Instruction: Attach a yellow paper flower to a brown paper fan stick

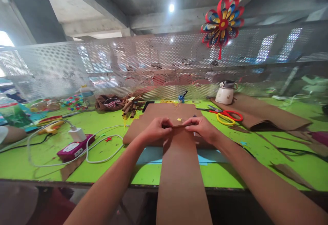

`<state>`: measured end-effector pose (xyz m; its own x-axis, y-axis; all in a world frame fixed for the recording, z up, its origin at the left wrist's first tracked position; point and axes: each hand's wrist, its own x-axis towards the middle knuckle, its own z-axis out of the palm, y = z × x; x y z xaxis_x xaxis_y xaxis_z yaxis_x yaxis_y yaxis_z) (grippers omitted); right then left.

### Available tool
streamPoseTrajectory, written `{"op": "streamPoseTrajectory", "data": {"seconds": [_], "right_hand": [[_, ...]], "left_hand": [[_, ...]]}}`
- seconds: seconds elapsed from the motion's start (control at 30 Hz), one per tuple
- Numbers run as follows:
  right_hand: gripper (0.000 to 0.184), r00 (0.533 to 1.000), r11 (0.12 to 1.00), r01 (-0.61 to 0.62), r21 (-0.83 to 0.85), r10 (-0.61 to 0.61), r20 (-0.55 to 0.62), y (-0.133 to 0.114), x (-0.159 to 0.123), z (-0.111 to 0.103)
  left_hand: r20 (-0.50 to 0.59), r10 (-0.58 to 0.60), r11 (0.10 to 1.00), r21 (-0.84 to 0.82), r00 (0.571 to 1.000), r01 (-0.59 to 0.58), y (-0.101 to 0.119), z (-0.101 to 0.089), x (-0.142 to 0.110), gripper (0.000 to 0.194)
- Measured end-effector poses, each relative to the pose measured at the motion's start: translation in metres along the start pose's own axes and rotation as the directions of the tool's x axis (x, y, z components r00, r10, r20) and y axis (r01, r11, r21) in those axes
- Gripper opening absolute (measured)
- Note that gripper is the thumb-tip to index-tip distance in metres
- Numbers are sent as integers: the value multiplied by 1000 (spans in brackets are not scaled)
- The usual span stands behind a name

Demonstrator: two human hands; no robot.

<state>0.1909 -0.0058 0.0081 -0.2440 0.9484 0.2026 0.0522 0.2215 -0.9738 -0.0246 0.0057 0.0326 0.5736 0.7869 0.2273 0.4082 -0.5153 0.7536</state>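
Note:
A long strip of brown paper (180,170) hangs from both hands down over the table's front edge. My left hand (159,129) pinches the left corner of its folded top end, thumb and fingers closed. At the right corner, my right hand (200,127) grips the same fold in a pinch. Beneath and behind the hands lies a larger piece of brown paper (146,115), partly covered by them. Light blue sheets (148,156) show under that piece, on both sides of the strip. A small yellow scrap (179,119) is just beyond the fold.
Red-handled scissors (234,114) and yellow-handled scissors (225,119) lie to the right, near a folded brown sheet (266,115) and a white jug (225,93). Left are a purple power strip (75,148) with a white cable and rolled paper tubes (129,107). A perforated screen (153,61) stands behind.

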Motion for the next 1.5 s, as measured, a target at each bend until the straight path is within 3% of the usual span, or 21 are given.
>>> {"op": "streamPoseTrajectory", "data": {"seconds": [0.2,0.33,0.53,0.77,0.87,1.03,1.2,1.33,1.5], "right_hand": [[17,984,956,179,-231,-174,41,-1,-2,4],[18,936,870,350,-349,-337,99,0,-2,7],[19,873,790,485,-375,-466,147,3,-1,9],[20,821,712,563,-420,-542,182,4,-2,10],[17,836,734,542,-408,-519,176,2,-2,10],[16,917,846,398,-356,-364,162,3,-1,7],[39,960,969,188,-157,-148,237,-2,-4,1],[37,957,983,89,-159,-40,286,-5,-5,0],[31,986,968,68,-242,-28,165,-3,-3,1]], "left_hand": [[118,31,996,78,993,-41,15,-6,-4,37],[179,53,998,20,982,-58,17,-5,-3,39],[246,-69,997,-22,967,77,11,-4,-5,40],[257,-53,999,7,965,53,15,-5,-5,37],[248,-73,997,-5,966,76,11,-2,-3,39],[237,-91,996,-2,967,94,2,1,0,40],[225,-91,995,67,970,77,3,1,0,40],[186,-28,996,85,982,13,5,3,0,38],[141,46,993,101,989,-60,5,7,2,32]]}}
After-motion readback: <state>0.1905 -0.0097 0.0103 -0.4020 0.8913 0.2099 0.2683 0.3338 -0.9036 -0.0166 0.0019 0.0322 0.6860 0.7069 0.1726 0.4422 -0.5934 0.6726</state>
